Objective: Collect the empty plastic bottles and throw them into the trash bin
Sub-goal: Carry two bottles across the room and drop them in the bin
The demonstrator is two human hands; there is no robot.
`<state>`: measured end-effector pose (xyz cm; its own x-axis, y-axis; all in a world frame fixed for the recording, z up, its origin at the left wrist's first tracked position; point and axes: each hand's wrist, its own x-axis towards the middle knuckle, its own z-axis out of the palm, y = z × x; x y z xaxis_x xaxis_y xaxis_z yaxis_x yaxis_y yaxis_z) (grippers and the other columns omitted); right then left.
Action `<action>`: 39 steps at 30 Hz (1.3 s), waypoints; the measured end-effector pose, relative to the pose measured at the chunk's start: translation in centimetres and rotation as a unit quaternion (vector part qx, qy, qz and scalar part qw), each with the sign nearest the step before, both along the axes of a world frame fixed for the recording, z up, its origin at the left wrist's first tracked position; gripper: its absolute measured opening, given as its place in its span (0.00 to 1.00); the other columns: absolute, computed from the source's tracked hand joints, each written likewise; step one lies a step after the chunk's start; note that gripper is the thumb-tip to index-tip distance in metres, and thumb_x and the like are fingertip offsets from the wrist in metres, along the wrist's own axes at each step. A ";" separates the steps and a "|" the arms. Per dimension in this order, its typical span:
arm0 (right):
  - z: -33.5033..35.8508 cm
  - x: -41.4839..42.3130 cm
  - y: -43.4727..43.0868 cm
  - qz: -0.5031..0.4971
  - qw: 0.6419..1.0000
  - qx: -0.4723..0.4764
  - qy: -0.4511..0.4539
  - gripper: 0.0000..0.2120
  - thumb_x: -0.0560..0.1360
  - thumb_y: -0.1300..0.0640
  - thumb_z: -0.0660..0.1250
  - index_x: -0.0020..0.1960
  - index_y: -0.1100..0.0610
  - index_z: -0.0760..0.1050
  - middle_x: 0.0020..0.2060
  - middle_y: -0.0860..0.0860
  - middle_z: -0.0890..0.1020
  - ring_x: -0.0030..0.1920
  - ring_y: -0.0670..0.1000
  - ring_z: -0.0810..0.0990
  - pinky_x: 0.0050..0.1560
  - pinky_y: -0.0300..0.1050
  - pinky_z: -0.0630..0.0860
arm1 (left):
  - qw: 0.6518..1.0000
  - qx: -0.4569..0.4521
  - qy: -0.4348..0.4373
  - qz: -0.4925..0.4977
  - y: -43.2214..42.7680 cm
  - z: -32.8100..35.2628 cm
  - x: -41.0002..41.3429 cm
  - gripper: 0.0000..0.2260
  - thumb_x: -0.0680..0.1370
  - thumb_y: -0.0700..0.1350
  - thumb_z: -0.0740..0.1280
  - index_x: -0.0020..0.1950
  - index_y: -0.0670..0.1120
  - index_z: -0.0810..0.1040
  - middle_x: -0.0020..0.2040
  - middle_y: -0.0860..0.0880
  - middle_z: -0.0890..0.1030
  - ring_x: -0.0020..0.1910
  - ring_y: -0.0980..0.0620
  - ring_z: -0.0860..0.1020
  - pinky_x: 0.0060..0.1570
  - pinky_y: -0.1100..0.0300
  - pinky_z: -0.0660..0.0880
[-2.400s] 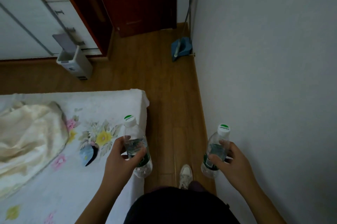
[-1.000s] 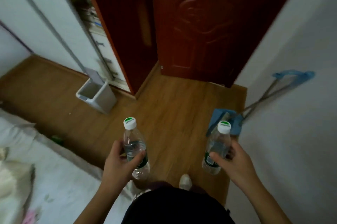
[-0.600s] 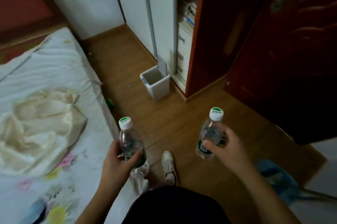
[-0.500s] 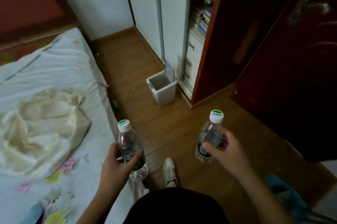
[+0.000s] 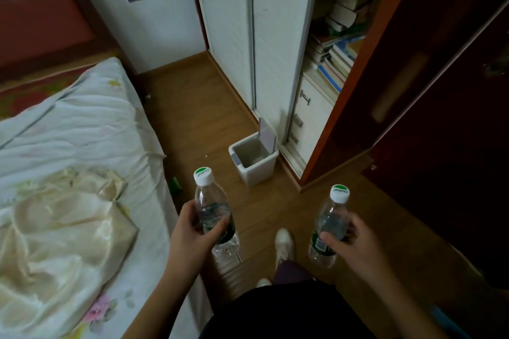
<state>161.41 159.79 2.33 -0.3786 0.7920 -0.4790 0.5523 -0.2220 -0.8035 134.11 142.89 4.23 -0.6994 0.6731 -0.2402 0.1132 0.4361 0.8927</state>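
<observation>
The two bottles, one at 6 o'clock (image 5: 213, 209) and one at 5 o'clock (image 5: 327, 224), are clear, glossy plastic with smooth white caps and dark printed labels. The trash bin (image 5: 254, 170) near the centre is matt, pale plastic. The floor (image 5: 192, 118) is wood plank with a soft sheen. At 9 o'clock, the bed sheet (image 5: 82, 132) is matt, creased cloth; the cream fabric (image 5: 63, 228) on it looks satiny. The door (image 5: 440, 132) at 3 o'clock is dark, polished wood.
</observation>
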 end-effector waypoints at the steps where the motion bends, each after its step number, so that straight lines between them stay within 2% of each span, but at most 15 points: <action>1: -0.3 -0.9 1.1 0.001 1.000 -0.005 0.003 0.24 0.64 0.47 0.78 0.51 0.32 0.68 0.48 0.35 0.76 0.56 0.46 0.78 0.55 0.50 0.79 | 1.000 -0.002 0.002 0.005 0.8 -0.3 -0.9 0.22 0.71 0.44 0.78 0.62 0.48 0.75 0.53 0.55 0.83 0.49 0.70 0.81 0.40 0.75 0.77; 3: -1.0 -3.0 3.4 0.007 1.000 -0.018 0.007 0.24 0.64 0.47 0.78 0.51 0.32 0.68 0.49 0.36 0.77 0.56 0.47 0.79 0.53 0.47 0.78 | 1.000 -0.012 -0.002 0.015 2.4 -0.9 -2.8 0.23 0.71 0.44 0.78 0.63 0.47 0.75 0.53 0.53 0.83 0.50 0.68 0.81 0.40 0.73 0.78; 5: -1.9 -5.5 6.0 0.016 0.999 -0.031 0.008 0.25 0.65 0.46 0.78 0.52 0.31 0.68 0.50 0.37 0.77 0.58 0.49 0.78 0.56 0.49 0.79 | 0.999 -0.022 -0.014 0.028 4.3 -1.5 -4.9 0.24 0.70 0.45 0.78 0.63 0.46 0.75 0.54 0.52 0.84 0.50 0.66 0.82 0.41 0.70 0.80; 7: -2.8 -8.3 8.8 0.033 0.999 -0.037 0.006 0.27 0.61 0.40 0.77 0.54 0.30 0.67 0.51 0.38 0.77 0.59 0.48 0.78 0.59 0.54 0.80 | 0.998 -0.031 -0.033 0.053 6.4 -1.9 -7.1 0.25 0.68 0.49 0.78 0.63 0.47 0.77 0.54 0.51 0.85 0.51 0.62 0.83 0.46 0.65 0.80; 9: -3.5 -11.5 11.8 0.047 0.998 -0.040 0.006 0.27 0.63 0.41 0.78 0.56 0.31 0.67 0.52 0.38 0.78 0.59 0.48 0.78 0.59 0.55 0.80 | 0.994 -0.036 -0.052 0.085 8.8 -1.8 -9.5 0.25 0.67 0.51 0.78 0.62 0.48 0.78 0.54 0.51 0.85 0.51 0.60 0.84 0.50 0.61 0.79; 11: -4.1 -14.8 14.7 0.064 0.997 -0.050 0.017 0.25 0.67 0.47 0.78 0.55 0.31 0.67 0.51 0.37 0.77 0.59 0.47 0.78 0.57 0.50 0.80 | 0.992 -0.042 -0.058 0.100 11.3 -1.7 -11.8 0.21 0.70 0.47 0.78 0.61 0.48 0.78 0.53 0.50 0.85 0.50 0.61 0.84 0.49 0.64 0.78; 14: -4.2 -19.6 18.6 0.100 0.993 -0.056 0.028 0.25 0.66 0.47 0.78 0.52 0.31 0.67 0.50 0.36 0.77 0.53 0.41 0.76 0.47 0.37 0.77 | 0.992 -0.051 -0.050 0.106 15.0 -1.6 -15.0 0.17 0.71 0.43 0.78 0.58 0.49 0.79 0.51 0.51 0.86 0.50 0.60 0.84 0.50 0.61 0.79; 20: -4.9 -26.5 24.6 0.116 0.992 -0.042 0.032 0.22 0.66 0.48 0.79 0.53 0.36 0.72 0.53 0.44 0.81 0.55 0.46 0.80 0.53 0.47 0.81 | 0.997 -0.058 -0.019 0.051 22.5 -0.7 -21.3 0.21 0.72 0.42 0.77 0.63 0.49 0.76 0.55 0.49 0.84 0.53 0.57 0.84 0.51 0.61 0.80; 23: -5.1 -29.0 26.3 0.115 0.992 -0.038 0.027 0.23 0.66 0.44 0.78 0.56 0.37 0.72 0.53 0.41 0.81 0.55 0.45 0.80 0.53 0.47 0.80 | 0.997 -0.068 -0.001 0.021 25.7 -0.6 -24.1 0.23 0.71 0.48 0.79 0.63 0.51 0.76 0.55 0.51 0.84 0.53 0.54 0.84 0.53 0.57 0.81; 25: -5.7 -30.4 27.5 0.114 0.993 -0.031 0.011 0.28 0.64 0.39 0.76 0.61 0.38 0.72 0.55 0.40 0.80 0.56 0.45 0.79 0.56 0.51 0.80 | 0.997 -0.076 0.000 -0.003 27.9 -0.9 -25.8 0.24 0.69 0.52 0.79 0.62 0.54 0.75 0.56 0.52 0.84 0.54 0.55 0.84 0.53 0.56 0.81; 29: -8.0 -32.8 29.3 0.094 0.995 -0.040 -0.009 0.35 0.62 0.36 0.75 0.66 0.40 0.70 0.61 0.42 0.79 0.61 0.47 0.77 0.61 0.56 0.78 | 0.994 -0.085 -0.020 -0.061 32.1 -2.7 -28.6 0.21 0.72 0.50 0.77 0.62 0.55 0.74 0.56 0.54 0.83 0.54 0.59 0.82 0.54 0.59 0.80; 31: -9.1 -34.1 29.7 0.064 0.996 -0.051 -0.021 0.35 0.65 0.42 0.77 0.69 0.43 0.70 0.63 0.44 0.77 0.64 0.48 0.76 0.62 0.52 0.76 | 0.992 -0.089 -0.022 -0.090 33.9 -3.9 -30.3 0.20 0.72 0.49 0.77 0.59 0.59 0.74 0.56 0.55 0.83 0.54 0.62 0.82 0.53 0.61 0.80; 33: -10.2 -35.5 29.8 0.031 0.998 -0.055 -0.027 0.34 0.67 0.49 0.78 0.70 0.49 0.70 0.63 0.46 0.77 0.63 0.47 0.75 0.56 0.42 0.75 | 0.987 -0.101 -0.031 -0.122 35.3 -5.2 -32.2 0.19 0.73 0.49 0.77 0.58 0.60 0.72 0.55 0.57 0.82 0.53 0.65 0.81 0.48 0.66 0.79; 36: -11.9 -37.8 29.7 -0.023 0.997 -0.053 -0.041 0.31 0.68 0.55 0.78 0.68 0.54 0.71 0.58 0.47 0.77 0.60 0.47 0.75 0.47 0.32 0.70 | 0.975 -0.126 -0.065 -0.173 37.2 -7.4 -35.4 0.21 0.74 0.47 0.76 0.62 0.57 0.71 0.56 0.57 0.79 0.52 0.61 0.80 0.40 0.71 0.76; 39: -13.3 -40.1 29.3 -0.087 0.993 -0.066 -0.040 0.33 0.68 0.56 0.78 0.69 0.53 0.69 0.61 0.47 0.76 0.61 0.46 0.73 0.54 0.36 0.73 | 0.965 -0.140 -0.080 -0.209 38.9 -10.1 -38.7 0.21 0.74 0.44 0.75 0.64 0.51 0.72 0.54 0.55 0.80 0.51 0.56 0.82 0.37 0.70 0.77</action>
